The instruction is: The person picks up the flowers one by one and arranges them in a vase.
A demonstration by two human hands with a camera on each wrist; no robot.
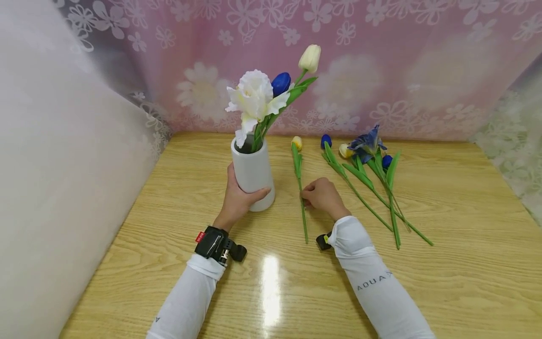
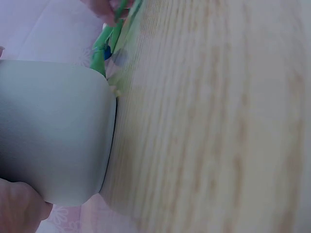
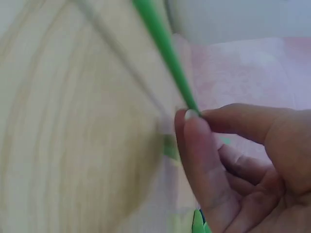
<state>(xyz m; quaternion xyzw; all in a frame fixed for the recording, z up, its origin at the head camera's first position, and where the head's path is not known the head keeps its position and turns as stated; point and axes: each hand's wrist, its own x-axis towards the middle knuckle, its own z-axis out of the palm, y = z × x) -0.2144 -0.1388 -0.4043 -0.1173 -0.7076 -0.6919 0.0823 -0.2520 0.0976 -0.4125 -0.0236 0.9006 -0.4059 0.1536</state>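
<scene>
My left hand (image 1: 238,198) grips the lower side of a white vase (image 1: 253,172), thumb across its front. The vase stands upright and holds a white iris (image 1: 254,96), a blue tulip (image 1: 281,84) and a cream tulip (image 1: 310,59). To its right, my right hand (image 1: 325,197) pinches the stem of a yellow-and-white tulip (image 1: 297,143). In the right wrist view, thumb and fingertip meet on the green stem (image 3: 165,48), which is raised slightly off the table there. The left wrist view shows the vase's base (image 2: 58,131) on the wood.
Right of my right hand lie several loose flowers: a blue tulip (image 1: 326,141), a pale yellow tulip (image 1: 345,150), a blue lily-like flower (image 1: 367,143) and another blue tulip (image 1: 387,162). Their stems cross on the wooden table (image 1: 457,197). A pink floral curtain (image 1: 406,56) hangs behind.
</scene>
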